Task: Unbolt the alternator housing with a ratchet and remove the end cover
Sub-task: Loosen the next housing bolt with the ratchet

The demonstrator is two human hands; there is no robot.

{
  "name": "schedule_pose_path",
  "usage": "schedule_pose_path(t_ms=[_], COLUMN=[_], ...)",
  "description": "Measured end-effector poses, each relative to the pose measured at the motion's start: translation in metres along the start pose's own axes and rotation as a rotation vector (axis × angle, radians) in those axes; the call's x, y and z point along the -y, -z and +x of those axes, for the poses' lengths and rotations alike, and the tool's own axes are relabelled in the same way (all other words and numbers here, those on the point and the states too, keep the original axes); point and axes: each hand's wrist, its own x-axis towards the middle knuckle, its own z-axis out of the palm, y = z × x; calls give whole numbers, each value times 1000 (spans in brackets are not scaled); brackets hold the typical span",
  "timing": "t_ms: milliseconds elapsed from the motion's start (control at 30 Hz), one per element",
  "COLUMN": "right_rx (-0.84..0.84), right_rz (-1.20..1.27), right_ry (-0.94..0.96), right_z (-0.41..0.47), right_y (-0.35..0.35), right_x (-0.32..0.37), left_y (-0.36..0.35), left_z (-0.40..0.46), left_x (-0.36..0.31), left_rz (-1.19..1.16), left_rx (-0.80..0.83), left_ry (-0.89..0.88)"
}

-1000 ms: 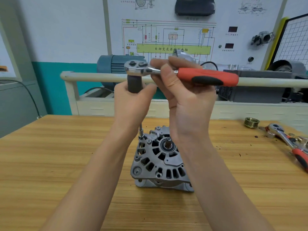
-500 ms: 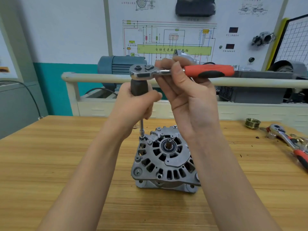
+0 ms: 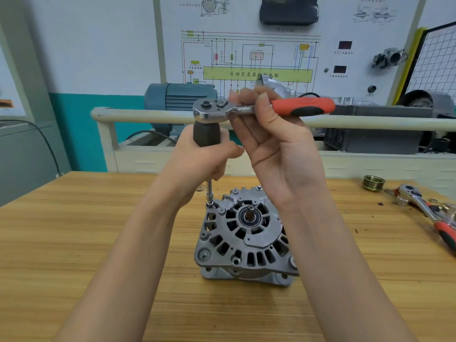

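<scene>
Wooden bench (image 3: 74,243) under alternator (image 3: 243,240) — wiring chart (image 3: 249,60) behind; left hand (image 3: 197,164) gripping extension (image 3: 206,134), right hand (image 3: 278,144) pinching ratchet (image 3: 266,109).

The grey cast alternator (image 3: 243,239) is stood on the worktop (image 3: 74,243), its slotted end cover (image 3: 249,233) (shaft stub and bearing at the centre) turned upward. The red-handled ratchet (image 3: 264,110) is held level above it, handle toward 3 o'clock, and is joined through a dark grip and thin extension (image 3: 210,191) to a bolt at the cover's 10 o'clock edge.
</scene>
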Motion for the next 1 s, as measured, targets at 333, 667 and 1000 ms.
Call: schedule_pose_path(t_ms=[333, 667, 1000], right_rx=[-2, 6, 34], right_rz=[-141, -47, -65], right_ry=[212, 30, 84], right_z=[-6, 0, -1], right_y=[-4, 1, 2], right_x=[-9, 2, -1], left_y=[-4, -3, -1], left_z=[0, 0, -1], left_x=[0, 1, 0], left_rz=[5, 2, -31], left_rx=[-171, -92, -28], left_ry=[14, -13, -32])
